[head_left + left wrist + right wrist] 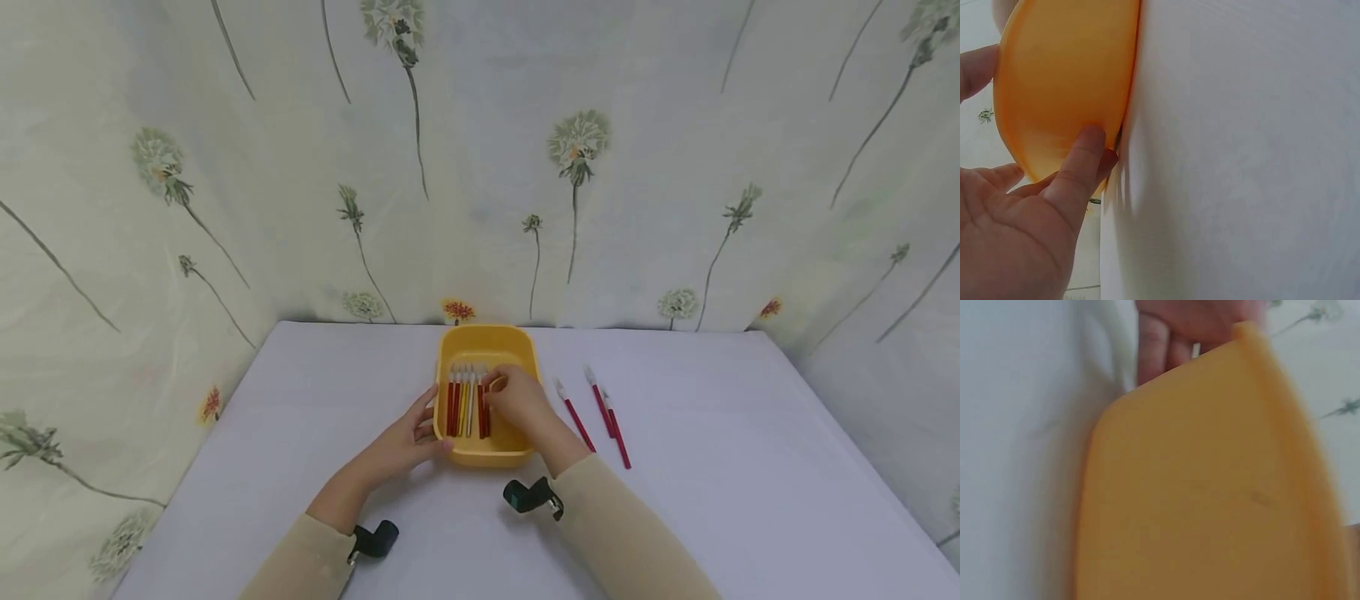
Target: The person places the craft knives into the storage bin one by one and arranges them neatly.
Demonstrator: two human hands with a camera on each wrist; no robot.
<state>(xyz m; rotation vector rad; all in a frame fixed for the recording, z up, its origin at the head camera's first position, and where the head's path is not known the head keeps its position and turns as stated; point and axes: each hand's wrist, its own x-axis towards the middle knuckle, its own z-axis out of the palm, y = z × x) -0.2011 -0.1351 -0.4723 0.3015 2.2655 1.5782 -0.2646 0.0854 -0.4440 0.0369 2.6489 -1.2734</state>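
Observation:
A yellow plastic tray stands on the white table. Inside, several slim sticks with pale, pointed tips lie side by side, mostly red with some yellow or whitish. My right hand reaches over the tray's right side, its thumb and index finger pinching a red stick at the right end of the row, near the tip. My left hand spreads round the near left corner, fingers along the outer wall and thumb at the near rim. In the left wrist view, straight fingers touch the tray wall.
Right of the tray, one red stick lies slanted under the right wrist. Farther right, a pair of red sticks lie close together on the white table. A flower-printed cloth rises behind the back edge.

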